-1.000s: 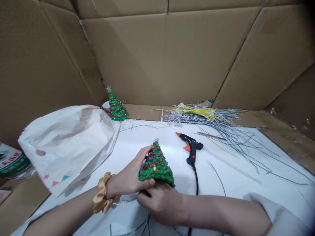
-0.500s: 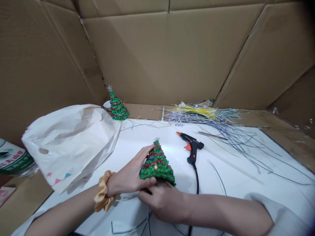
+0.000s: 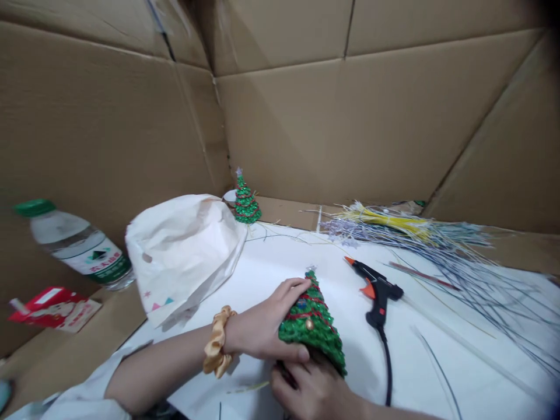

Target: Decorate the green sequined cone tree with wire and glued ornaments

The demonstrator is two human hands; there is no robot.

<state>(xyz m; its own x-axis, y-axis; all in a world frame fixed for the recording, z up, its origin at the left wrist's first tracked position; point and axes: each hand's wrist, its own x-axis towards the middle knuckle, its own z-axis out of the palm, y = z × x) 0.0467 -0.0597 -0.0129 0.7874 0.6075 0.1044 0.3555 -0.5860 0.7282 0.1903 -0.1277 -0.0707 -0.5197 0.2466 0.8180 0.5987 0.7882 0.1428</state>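
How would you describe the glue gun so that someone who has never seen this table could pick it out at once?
Start at the white sheet spread below the cardboard walls. On it, to the right of the nearer green tree and short of the loose wires, lies the glue gun. It is the only black thing there, with an orange nozzle and trigger and a black cord.

bottle (image 3: 74, 248), far left: white-and-green label, dark peak-shaped mark, lettering too small to read | red packet (image 3: 55, 307), near left: white print, blurred, unreadable | paper bag (image 3: 184, 256): printed star, coloured triangles
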